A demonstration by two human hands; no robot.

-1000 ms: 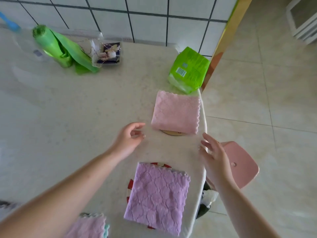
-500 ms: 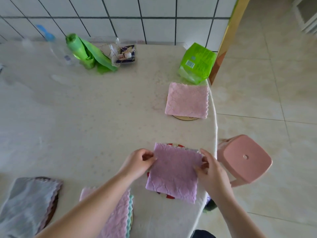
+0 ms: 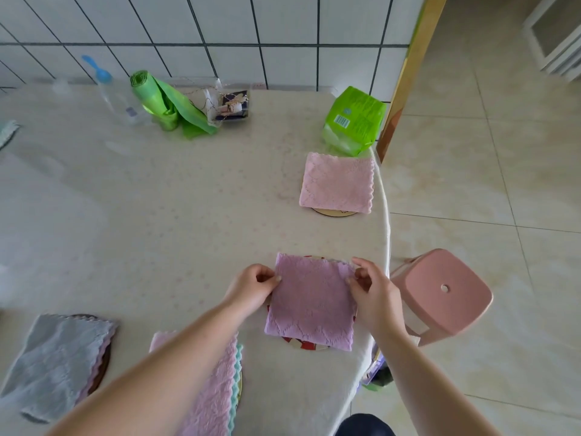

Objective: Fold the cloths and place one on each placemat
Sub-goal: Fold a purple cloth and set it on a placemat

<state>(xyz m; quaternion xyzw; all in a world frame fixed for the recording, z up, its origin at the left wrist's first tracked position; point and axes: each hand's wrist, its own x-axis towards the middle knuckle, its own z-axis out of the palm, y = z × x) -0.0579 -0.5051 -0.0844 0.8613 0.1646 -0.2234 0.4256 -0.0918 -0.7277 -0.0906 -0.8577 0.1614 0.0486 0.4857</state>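
Purple cloth (image 3: 311, 300) on placemat (image 3: 303, 343); left hand (image 3: 251, 286), right hand (image 3: 374, 294) pinch its edges.

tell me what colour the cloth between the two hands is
Purple cloth, with a raised wavy texture, pinched by left hand and right hand; head view.

Soft, bright daylight is washing over the pale surface (image 3: 157, 215), leaving only faint shadows. Wide-angle distortion is bending the wall tiles (image 3: 220, 26), and the edges are blurring slightly.
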